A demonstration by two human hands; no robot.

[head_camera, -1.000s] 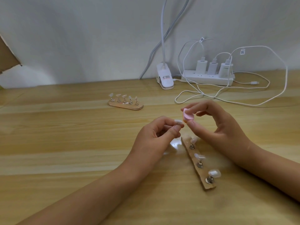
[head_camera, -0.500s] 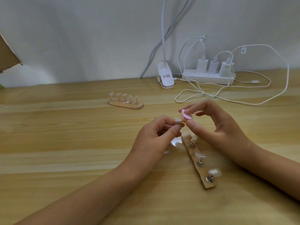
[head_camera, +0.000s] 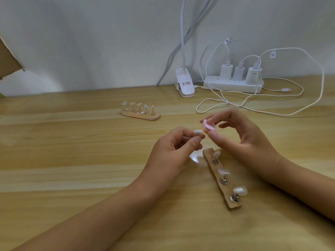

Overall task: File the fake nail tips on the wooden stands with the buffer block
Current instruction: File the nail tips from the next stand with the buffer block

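My left hand (head_camera: pixel 172 151) pinches a clear fake nail tip (head_camera: pixel 198 132) between thumb and forefinger, above the table. My right hand (head_camera: pixel 243 136) holds a small pink buffer block (head_camera: pixel 263 126) in its fingertips, its edge right next to the tip. Below the hands lies a wooden stand (head_camera: pixel 220 180) running toward me, with three nail tips on metal pegs in view; its far end is hidden by my hands. A second wooden stand (head_camera: pixel 141 115) with several nail tips sits farther back on the left.
The wooden table (head_camera: pixel 72 160) meets a white wall. At the back stand a white clip lamp base (head_camera: pixel 184 86) and a white power strip (head_camera: pixel 233 85) with three chargers; looping white cables (head_camera: pixel 253 107) trail across the back right. Cardboard (head_camera: pixel 7 58) juts in at far left.
Both hands stay almost in place. The buffer block has shifted slightly against the nail tip held in my left hand.
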